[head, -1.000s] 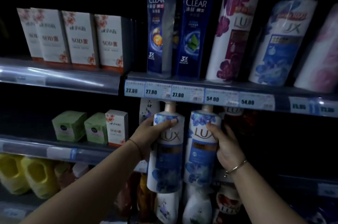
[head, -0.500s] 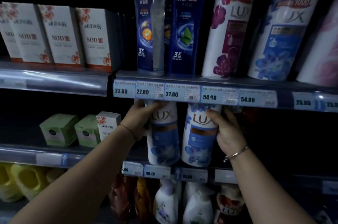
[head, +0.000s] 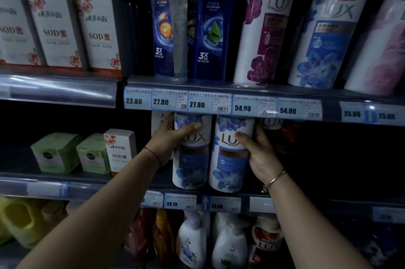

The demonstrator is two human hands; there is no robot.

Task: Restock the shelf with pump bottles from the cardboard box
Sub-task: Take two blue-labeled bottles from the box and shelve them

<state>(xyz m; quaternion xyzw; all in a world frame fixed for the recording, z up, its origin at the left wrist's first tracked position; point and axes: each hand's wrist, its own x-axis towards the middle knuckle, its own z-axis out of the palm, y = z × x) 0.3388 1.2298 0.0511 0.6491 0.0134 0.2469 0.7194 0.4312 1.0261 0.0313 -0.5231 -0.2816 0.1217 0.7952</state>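
Two white LUX pump bottles with blue flowers stand side by side on the middle shelf (head: 285, 200). My left hand (head: 168, 141) grips the left bottle (head: 190, 163) at its upper part. The right bottle (head: 230, 163) is held on its right side by my right hand (head: 260, 154). The price rail of the shelf above hides both pump heads. No cardboard box is in view.
The shelf above carries CLEAR bottles (head: 214, 23) and tall LUX bottles (head: 265, 23). A dark red LUX bottle (head: 274, 128) stands behind my right hand. White SOD boxes (head: 119, 150) and green boxes (head: 57, 152) sit left. Pump bottles (head: 190, 244) fill the shelf below.
Both hands have carried the two LUX bottles up and in onto the middle shelf; their tops have gone under the upper price rail and their bases now rest at shelf level.
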